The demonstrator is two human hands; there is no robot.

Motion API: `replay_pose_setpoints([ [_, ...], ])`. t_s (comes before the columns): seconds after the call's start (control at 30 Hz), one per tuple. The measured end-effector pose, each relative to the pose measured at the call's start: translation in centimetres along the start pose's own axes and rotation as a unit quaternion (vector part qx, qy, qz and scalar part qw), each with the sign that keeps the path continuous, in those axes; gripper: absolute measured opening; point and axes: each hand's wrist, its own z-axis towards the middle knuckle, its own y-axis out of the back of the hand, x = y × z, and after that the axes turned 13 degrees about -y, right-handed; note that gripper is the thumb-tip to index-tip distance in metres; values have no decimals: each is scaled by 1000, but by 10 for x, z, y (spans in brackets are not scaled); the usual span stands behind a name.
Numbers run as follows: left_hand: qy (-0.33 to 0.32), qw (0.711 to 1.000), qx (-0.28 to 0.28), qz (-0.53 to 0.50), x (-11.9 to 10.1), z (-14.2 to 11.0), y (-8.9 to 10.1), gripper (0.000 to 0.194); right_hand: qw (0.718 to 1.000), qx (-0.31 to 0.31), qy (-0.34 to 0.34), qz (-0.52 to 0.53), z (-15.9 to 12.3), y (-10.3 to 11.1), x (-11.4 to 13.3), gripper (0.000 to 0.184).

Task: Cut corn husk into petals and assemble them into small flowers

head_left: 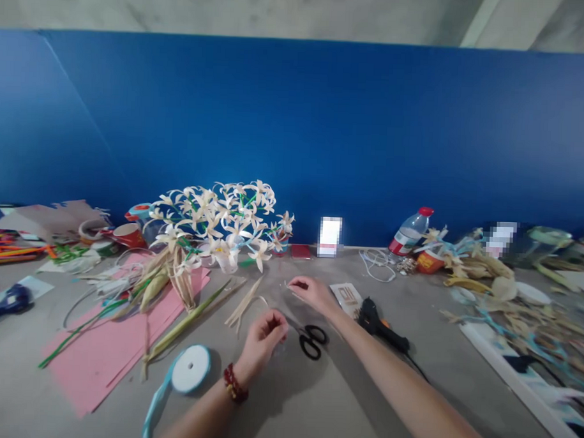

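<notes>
My left hand [267, 333], a dark red bead bracelet [235, 383] at its wrist, is closed in a pinch above the grey table. Whatever lies between its fingers is too small to name. Further forward, my right hand [312, 292] pinches at a thin, pale bit that I cannot make out. Black-handled scissors [312, 342] lie between my two forearms. Pale dry strips [242, 307] rest just beyond my left hand. A roll of light blue ribbon [191, 369] lies left of my left wrist, its tail trailing toward me.
White handmade flowers [225, 220] stand at the back. Pink paper [83, 371] with husks spreads at left. A black glue gun [381, 329] lies right of my right forearm. Behind it stand a red-capped bottle [410, 233] and a white cable [377, 265]. Husk scraps [533, 310] clutter the right.
</notes>
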Motion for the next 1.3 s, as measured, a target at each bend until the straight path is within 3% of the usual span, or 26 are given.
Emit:
replay_pose_setpoints([
  [0.23,-15,998,30,61,0,-2,0,18,992,-42,13,-114,29,-10,-4,18],
  [0.6,-56,985,53,155,-6,-2,-2,11,965,-77,36,-249,25,-1,-3,19],
  [0.77,-70,974,77,200,-7,-4,-3,9,959,-66,51,-272,31,-8,0,23],
  [0.97,-82,968,86,221,-6,-5,-3,9,960,-65,37,-270,38,-15,-1,11],
  [1.3,-85,962,88,245,-10,-5,-3,9,960,-100,50,-257,39,-44,19,16],
])
